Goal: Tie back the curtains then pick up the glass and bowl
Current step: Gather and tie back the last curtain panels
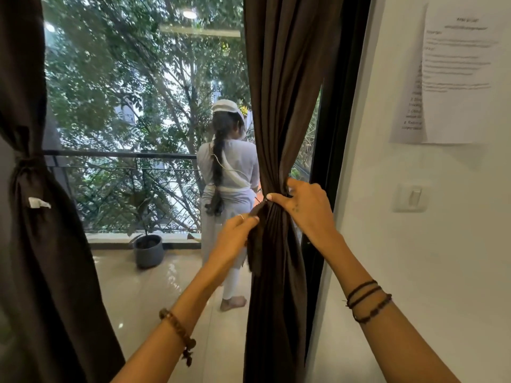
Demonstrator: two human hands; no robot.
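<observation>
From the head camera, we see our two hands at about 5 o'clock, working on the right dark brown cloth curtain (pixel 279 120). Our right hand (pixel 301 208) wraps around the bunched cloth and squeezes it. Our left hand (pixel 237 230) pinches the loose end of the dark brown cloth tie strip (pixel 255 244), which hangs down beside the bunch. The left dark brown cloth curtain (pixel 33 189), at 9 o'clock, is already tied. We cannot see the glass or bowl here. To do this well, we think we should keep the bunch tight and pull the tie snug, so it does not slip.
</observation>
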